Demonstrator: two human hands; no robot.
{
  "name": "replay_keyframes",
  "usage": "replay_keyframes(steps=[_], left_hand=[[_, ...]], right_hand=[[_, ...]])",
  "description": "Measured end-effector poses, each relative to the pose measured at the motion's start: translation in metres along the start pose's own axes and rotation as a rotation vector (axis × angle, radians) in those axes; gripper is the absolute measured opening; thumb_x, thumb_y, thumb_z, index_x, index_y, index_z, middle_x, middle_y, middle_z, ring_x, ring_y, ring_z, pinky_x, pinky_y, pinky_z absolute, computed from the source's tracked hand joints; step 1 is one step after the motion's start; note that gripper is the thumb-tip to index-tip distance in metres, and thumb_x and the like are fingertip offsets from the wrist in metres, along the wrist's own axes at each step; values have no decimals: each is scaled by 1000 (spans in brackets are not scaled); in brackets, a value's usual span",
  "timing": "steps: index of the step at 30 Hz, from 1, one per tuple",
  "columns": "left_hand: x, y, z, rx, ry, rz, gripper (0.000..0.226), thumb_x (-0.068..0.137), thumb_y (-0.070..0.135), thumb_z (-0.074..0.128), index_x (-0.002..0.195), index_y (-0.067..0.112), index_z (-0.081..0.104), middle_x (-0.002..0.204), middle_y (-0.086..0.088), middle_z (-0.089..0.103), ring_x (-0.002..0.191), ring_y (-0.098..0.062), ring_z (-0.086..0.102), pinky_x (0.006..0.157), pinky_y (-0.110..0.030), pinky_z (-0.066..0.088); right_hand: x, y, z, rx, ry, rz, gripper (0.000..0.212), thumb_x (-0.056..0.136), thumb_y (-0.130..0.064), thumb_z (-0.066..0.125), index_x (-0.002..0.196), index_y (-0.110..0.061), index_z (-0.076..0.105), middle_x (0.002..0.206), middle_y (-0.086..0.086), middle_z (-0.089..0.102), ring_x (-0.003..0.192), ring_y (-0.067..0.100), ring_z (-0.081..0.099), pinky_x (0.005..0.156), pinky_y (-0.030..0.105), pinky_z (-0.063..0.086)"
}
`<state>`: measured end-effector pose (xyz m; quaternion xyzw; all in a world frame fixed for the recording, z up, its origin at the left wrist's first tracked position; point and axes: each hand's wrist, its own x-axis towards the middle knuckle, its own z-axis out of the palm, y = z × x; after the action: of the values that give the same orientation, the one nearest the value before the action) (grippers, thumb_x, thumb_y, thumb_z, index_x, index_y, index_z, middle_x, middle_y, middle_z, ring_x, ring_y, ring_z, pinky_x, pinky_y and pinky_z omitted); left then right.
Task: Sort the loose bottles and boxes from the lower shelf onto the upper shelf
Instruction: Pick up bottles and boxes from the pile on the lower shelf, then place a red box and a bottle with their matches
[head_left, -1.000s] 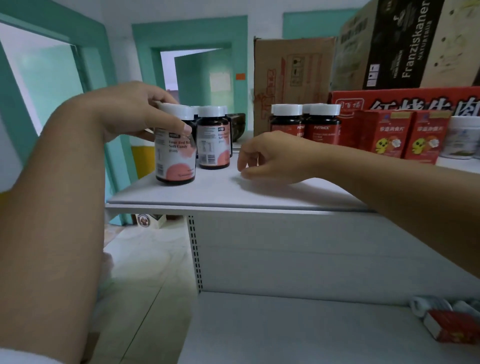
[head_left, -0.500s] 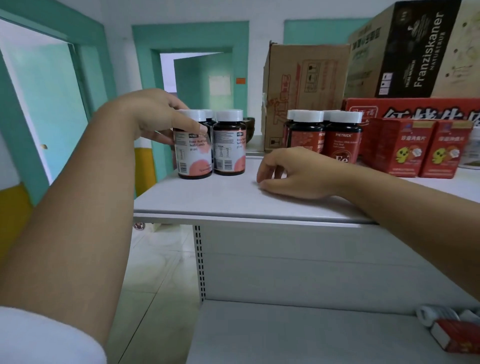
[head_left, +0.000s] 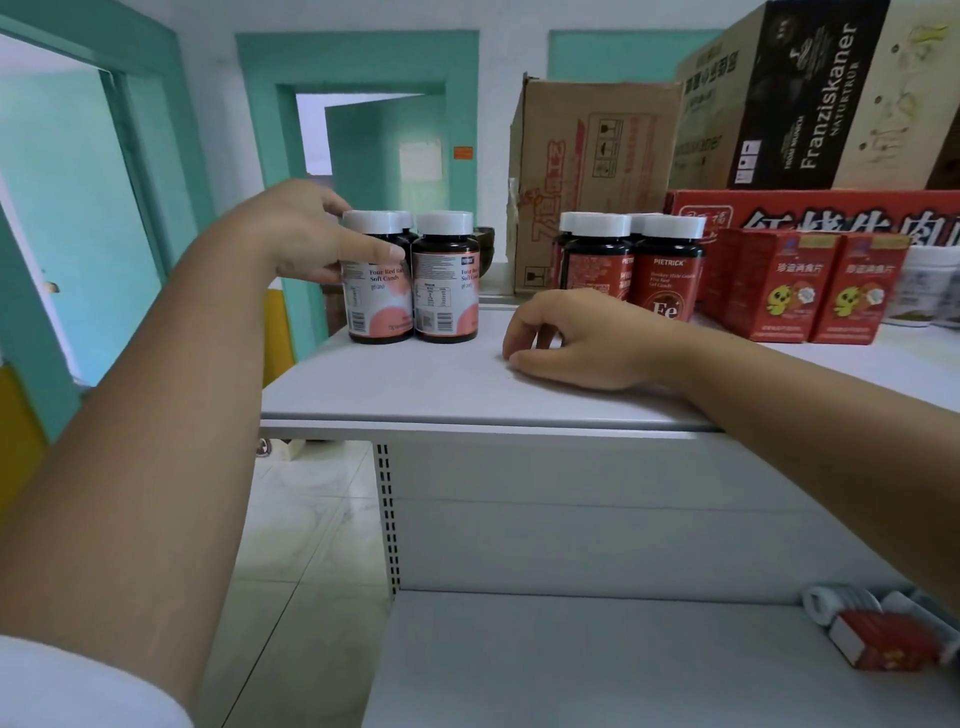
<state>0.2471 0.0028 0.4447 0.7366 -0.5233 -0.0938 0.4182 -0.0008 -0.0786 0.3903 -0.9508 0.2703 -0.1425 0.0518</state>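
Note:
My left hand (head_left: 306, 234) grips a dark bottle with a pink label and white cap (head_left: 378, 306) that stands at the left end of the upper shelf (head_left: 415, 389). A matching bottle (head_left: 447, 291) stands right beside it, touching. My right hand (head_left: 576, 343) rests on the upper shelf with loosely curled fingers and holds nothing. Behind it stand red-labelled bottles (head_left: 665, 270) with white caps. Two small red boxes (head_left: 810, 291) follow to the right. On the lower shelf (head_left: 571, 665), at the far right, lie a red box (head_left: 883, 642) and white bottles (head_left: 841, 603).
Large cardboard cartons (head_left: 592, 171) and a long red box (head_left: 831, 213) line the back of the upper shelf. White jars (head_left: 924, 286) stand at the far right. Left of the shelf unit is tiled floor (head_left: 291, 545) and teal door frames (head_left: 260, 104).
The view has shifted, so the shelf sits lower and more to the right in frame. My left hand stays on the pink-labelled bottle and my right hand stays resting on the shelf.

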Motion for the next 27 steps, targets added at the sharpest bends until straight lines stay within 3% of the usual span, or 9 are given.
replay_keyframes(steps=[3,5,7,11,14,17,20,24,27], left_hand=[[-16,-9,-1,252,-8,-54,56,75,61,73,93,9,60,96,-5,68,83,-20,67,65,-30,48],[-30,-14,2,473,-38,-51,69,80,70,59,97,4,68,100,-12,70,91,-30,66,77,-36,47],[-47,-14,13,568,-99,2,59,90,63,52,104,8,71,114,-12,68,102,-32,62,84,-36,44],[-81,9,47,560,-216,135,36,97,47,53,118,24,69,126,2,65,110,-21,58,97,-33,43],[-100,39,74,562,-229,201,38,94,52,52,123,31,64,125,6,63,108,-17,57,97,-34,44],[-122,77,108,489,-278,275,37,94,53,53,126,35,61,126,8,64,110,-15,58,101,-36,44],[-149,116,151,468,-273,354,40,91,56,57,125,34,62,121,8,66,110,-17,60,97,-36,46],[-201,174,210,326,-232,537,31,93,46,59,119,30,65,109,9,63,100,-13,61,83,-30,47],[-241,209,259,235,-314,607,25,93,43,61,114,29,66,102,12,65,93,-8,63,81,-31,51]], right_hand=[[-2,0,-4,-11,-26,32,22,96,-37,59,113,-26,67,107,-14,66,95,1,59,85,21,50],[-7,0,-11,-1,-47,56,23,96,-37,59,115,-26,67,106,-15,66,95,0,60,82,18,48],[-17,2,-19,20,-58,82,24,97,-34,57,117,-25,67,103,-17,65,93,-2,59,77,14,44],[-49,11,-32,31,-27,112,24,100,-29,54,120,-26,66,105,-17,63,90,-4,56,75,13,41],[-87,24,-43,18,39,150,25,100,-31,53,121,-28,66,110,-15,64,97,4,59,85,20,45],[-137,41,-55,-35,47,190,25,100,-31,53,121,-28,66,111,-13,63,99,6,59,84,22,45],[-195,62,-66,-106,80,238,24,99,-33,53,120,-28,65,110,-12,63,98,8,59,80,24,44],[-283,93,-83,-198,196,279,19,96,-33,57,110,-26,67,91,-14,58,77,-2,53,63,18,38],[-350,113,-92,-196,244,328,13,95,-31,57,99,-23,66,84,-16,55,76,1,53,64,23,41]])
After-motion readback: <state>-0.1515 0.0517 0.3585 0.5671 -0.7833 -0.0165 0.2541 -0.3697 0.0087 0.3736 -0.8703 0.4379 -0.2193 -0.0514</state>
